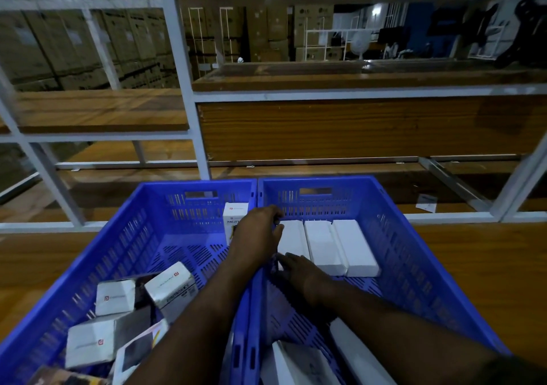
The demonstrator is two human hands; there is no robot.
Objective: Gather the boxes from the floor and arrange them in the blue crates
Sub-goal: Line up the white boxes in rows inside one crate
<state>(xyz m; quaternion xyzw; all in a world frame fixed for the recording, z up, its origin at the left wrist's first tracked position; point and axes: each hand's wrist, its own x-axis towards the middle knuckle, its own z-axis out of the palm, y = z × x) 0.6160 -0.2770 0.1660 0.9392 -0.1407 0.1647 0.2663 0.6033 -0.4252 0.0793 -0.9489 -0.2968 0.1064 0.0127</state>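
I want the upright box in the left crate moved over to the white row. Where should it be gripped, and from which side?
Probably grip the upright box by its top end, hand coming from above: it stands on end against the left crate's far wall beside the divider, so only the top, front and left faces are free.

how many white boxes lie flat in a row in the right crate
3: side by side at the right blue crate's far end, leftmost under both hands, middle, rightmost. Others near the camera lie apart.
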